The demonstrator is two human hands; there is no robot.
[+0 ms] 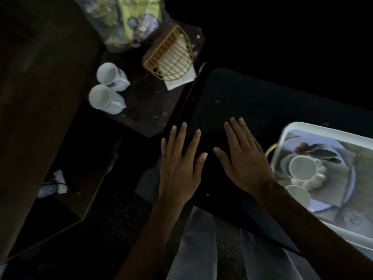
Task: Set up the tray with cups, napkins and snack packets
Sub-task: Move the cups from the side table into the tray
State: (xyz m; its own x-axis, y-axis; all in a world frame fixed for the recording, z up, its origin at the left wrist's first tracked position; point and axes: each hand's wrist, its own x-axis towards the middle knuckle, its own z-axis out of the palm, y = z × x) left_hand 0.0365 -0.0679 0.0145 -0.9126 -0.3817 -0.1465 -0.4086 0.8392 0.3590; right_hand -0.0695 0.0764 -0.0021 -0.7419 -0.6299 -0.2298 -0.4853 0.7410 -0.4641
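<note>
My left hand [179, 164] and my right hand [244, 158] lie side by side, palms down and fingers spread, over a dark flat surface [262, 102]. Neither holds anything. A white-rimmed tray [323, 129] sits just right of my right hand; its base shows cups and a plate, and I cannot tell whether they are real or a printed picture. Two white cups [108, 74] [101, 97] stand on a brown table to the upper left. A yellow napkin holder [171, 55] with white napkins stands behind them. Yellow snack packets [139, 15] lie at the table's far end.
The scene is very dim. A large dark brown piece of furniture [40, 98] fills the left side. The small brown table [145, 110] has a scuffed top and a corner close to my left hand. Pale cloth [201, 249] shows below my arms.
</note>
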